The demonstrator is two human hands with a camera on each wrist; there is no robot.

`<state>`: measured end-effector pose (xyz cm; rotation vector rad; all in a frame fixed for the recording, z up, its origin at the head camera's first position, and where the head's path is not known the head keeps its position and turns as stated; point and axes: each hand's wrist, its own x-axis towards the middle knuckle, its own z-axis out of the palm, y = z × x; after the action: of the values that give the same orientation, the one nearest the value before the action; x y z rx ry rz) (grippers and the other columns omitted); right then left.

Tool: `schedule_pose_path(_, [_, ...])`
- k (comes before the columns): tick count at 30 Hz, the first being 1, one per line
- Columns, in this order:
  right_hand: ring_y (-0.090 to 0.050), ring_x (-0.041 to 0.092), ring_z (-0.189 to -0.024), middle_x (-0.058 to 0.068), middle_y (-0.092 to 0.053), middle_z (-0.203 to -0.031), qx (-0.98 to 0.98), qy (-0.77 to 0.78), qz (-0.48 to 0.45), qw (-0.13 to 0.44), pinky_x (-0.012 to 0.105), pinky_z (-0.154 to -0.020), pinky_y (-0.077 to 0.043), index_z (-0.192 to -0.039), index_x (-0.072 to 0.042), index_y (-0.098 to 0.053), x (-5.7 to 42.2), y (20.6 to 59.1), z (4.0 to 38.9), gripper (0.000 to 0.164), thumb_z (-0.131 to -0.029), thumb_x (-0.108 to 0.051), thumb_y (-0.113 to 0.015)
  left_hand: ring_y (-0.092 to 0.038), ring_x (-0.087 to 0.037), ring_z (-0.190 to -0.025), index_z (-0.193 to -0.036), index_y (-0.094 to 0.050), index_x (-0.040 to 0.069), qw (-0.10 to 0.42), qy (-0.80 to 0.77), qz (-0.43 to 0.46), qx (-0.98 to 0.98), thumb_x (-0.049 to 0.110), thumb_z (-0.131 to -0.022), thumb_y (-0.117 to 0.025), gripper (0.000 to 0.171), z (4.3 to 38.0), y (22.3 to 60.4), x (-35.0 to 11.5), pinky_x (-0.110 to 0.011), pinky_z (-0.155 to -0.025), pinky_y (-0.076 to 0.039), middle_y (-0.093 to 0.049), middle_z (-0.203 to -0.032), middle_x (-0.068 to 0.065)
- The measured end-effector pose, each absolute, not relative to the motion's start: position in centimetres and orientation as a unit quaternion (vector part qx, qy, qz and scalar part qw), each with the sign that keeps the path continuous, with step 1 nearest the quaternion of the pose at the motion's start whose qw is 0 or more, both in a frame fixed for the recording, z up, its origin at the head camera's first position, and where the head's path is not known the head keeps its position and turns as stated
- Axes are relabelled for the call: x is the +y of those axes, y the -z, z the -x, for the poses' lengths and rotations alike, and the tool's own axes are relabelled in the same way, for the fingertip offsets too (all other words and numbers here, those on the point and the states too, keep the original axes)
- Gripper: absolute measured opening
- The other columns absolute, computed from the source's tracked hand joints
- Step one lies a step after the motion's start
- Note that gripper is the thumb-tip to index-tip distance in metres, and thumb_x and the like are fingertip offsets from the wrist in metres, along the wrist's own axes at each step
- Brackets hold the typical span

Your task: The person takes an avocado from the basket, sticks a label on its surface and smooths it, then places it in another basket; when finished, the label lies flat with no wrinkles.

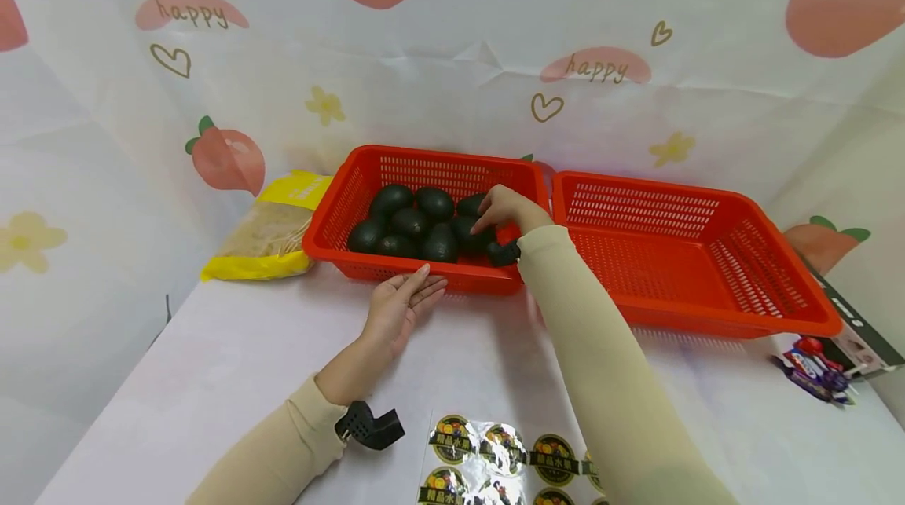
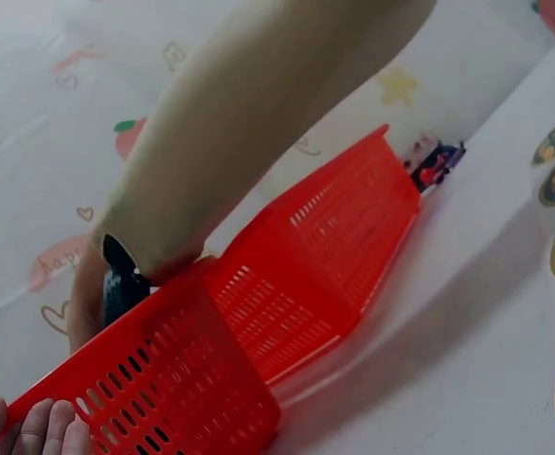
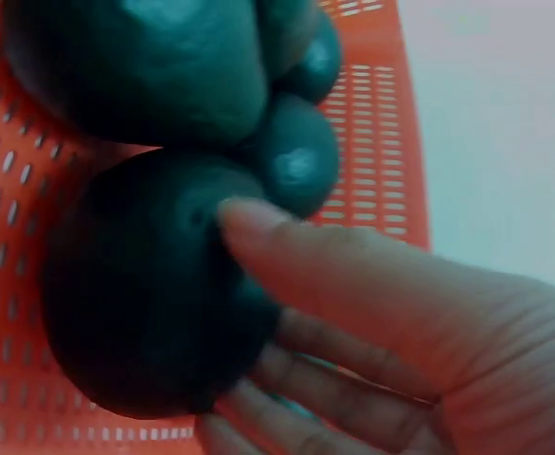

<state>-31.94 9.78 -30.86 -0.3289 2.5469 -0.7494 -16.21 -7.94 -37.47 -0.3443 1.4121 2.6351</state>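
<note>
Dark green avocados (image 1: 438, 242), several of them, lie in the left red plastic basket (image 1: 459, 276). My right hand (image 1: 511, 206) reaches into that basket's right part. In the right wrist view, its thumb presses on one large avocado (image 3: 135, 294) while the fingers curl along the side, so the hand grips the fruit. At the front wall, my left hand (image 1: 399, 305) pinches the basket's rim, thumb at the edge and fingers against the outer wall. The left wrist view catches only its fingertips (image 2: 55, 422) at the corner.
To the right stands a second red basket (image 1: 636, 265) without fruit. A yellow-and-clear bag (image 1: 272, 226) leans beside the left basket. Round label stickers on a sheet (image 1: 505, 446) lie near the front. Small wrapped sweets (image 1: 816, 371) and a dark box (image 1: 859, 332) are at the right edge.
</note>
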Motion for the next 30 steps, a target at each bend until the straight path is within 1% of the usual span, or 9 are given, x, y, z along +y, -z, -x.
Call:
schedule_pose_path(2, [-0.057,0.03,-0.106,0.019,-0.056,-0.127,0.93,0.258,0.111,0.238,0.037,-0.093,-0.05,-0.127,0.004,-0.053,9.5,31.2,31.9,0.057,-0.08,-0.02,-0.073,-0.07,-0.016,-0.081,-0.102,-0.058,-0.001,0.074,-0.877,0.111,0.461,0.014,-0.094,-0.054,0.017,16.2,37.5,-8.0,-0.029,-0.08,-0.055,-0.071,-0.081,-0.003])
schedule_pose_path(4, [-0.054,0.029,-0.107,0.018,-0.055,-0.127,0.931,0.248,0.103,0.247,0.038,-0.094,-0.049,-0.128,0.003,-0.051,9.3,31.5,31.9,0.06,-0.079,-0.022,-0.074,-0.07,-0.016,-0.082,-0.103,-0.056,0.0,0.082,-0.881,0.11,0.453,0.014,-0.095,-0.053,0.017,16.1,37.4,-8.0,-0.028,-0.081,-0.055,-0.071,-0.082,-0.003])
schedule_pose_path(6, [-0.052,0.028,-0.108,0.017,-0.054,-0.127,0.931,0.244,0.097,0.253,0.038,-0.096,-0.048,-0.129,0.003,-0.049,9.1,31.6,31.9,0.062,-0.078,-0.023,-0.075,-0.07,-0.016,-0.083,-0.106,-0.055,0.0,0.09,-0.881,0.108,0.452,0.015,-0.095,-0.053,0.019,16.1,37.4,-8.0,-0.029,-0.082,-0.054,-0.071,-0.083,-0.003])
schedule_pose_path(10, [-0.051,0.027,-0.107,0.016,-0.054,-0.126,0.934,0.231,0.1,0.254,0.038,-0.096,-0.048,-0.128,0.002,-0.049,9.1,31.6,32.0,0.062,-0.078,-0.023,-0.075,-0.07,-0.017,-0.086,-0.109,-0.051,0.0,0.096,-0.882,0.105,0.449,0.016,-0.095,-0.053,0.021,16.2,37.2,-8.0,-0.031,-0.086,-0.052,-0.071,-0.085,-0.003])
schedule_pose_path(15, [-0.052,0.026,-0.103,0.016,-0.057,-0.121,0.938,0.221,0.113,0.241,0.037,-0.094,-0.049,-0.124,0.003,-0.052,9.5,31.0,31.9,0.058,-0.078,-0.025,-0.074,-0.07,-0.017,-0.086,-0.109,-0.051,0.0,0.093,-0.881,0.109,0.451,0.016,-0.096,-0.052,0.021,16.2,37.1,-7.9,-0.032,-0.086,-0.052,-0.071,-0.086,-0.004])
schedule_pose_path(20, [-0.054,0.027,-0.106,0.017,-0.057,-0.122,0.94,0.235,0.133,0.21,0.039,-0.096,-0.047,-0.126,0.004,-0.05,10.6,29.6,31.2,0.06,-0.078,-0.025,-0.072,-0.07,-0.017,-0.084,-0.11,-0.052,-0.001,0.081,-0.88,0.126,0.451,0.014,-0.094,-0.054,0.022,16.2,37.1,-7.9,-0.031,-0.083,-0.053,-0.071,-0.085,-0.003])
schedule_pose_path(25, [-0.053,0.029,-0.106,0.018,-0.054,-0.125,0.937,0.252,0.173,0.167,0.042,-0.093,-0.048,-0.127,0.002,-0.05,11.9,27.2,29.0,0.06,-0.077,-0.024,-0.073,-0.071,-0.016,-0.083,-0.108,-0.054,0.001,0.065,-0.879,0.149,0.449,0.013,-0.093,-0.056,0.019,16.2,36.8,-8.0,-0.028,-0.081,-0.054,-0.071,-0.083,-0.001])
schedule_pose_path(27, [-0.055,0.028,-0.104,0.017,-0.055,-0.124,0.935,0.258,0.194,0.149,0.041,-0.09,-0.049,-0.127,0.0,-0.051,12.5,26.4,27.5,0.06,-0.077,-0.023,-0.073,-0.071,-0.015,-0.083,-0.107,-0.054,0.002,0.065,-0.877,0.15,0.452,0.013,-0.093,-0.056,0.018,16.2,36.7,-8.0,-0.028,-0.082,-0.054,-0.071,-0.084,-0.001])
schedule_pose_path(30, [-0.056,0.026,-0.1,0.015,-0.058,-0.12,0.926,0.269,0.225,0.137,0.039,-0.086,-0.051,-0.126,-0.002,-0.052,13.5,25.7,24.8,0.058,-0.076,-0.022,-0.074,-0.07,-0.014,-0.084,-0.106,-0.054,0.003,0.064,-0.877,0.152,0.452,0.012,-0.092,-0.057,0.017,16.2,36.6,-8.0,-0.031,-0.086,-0.052,-0.071,-0.085,0.0])
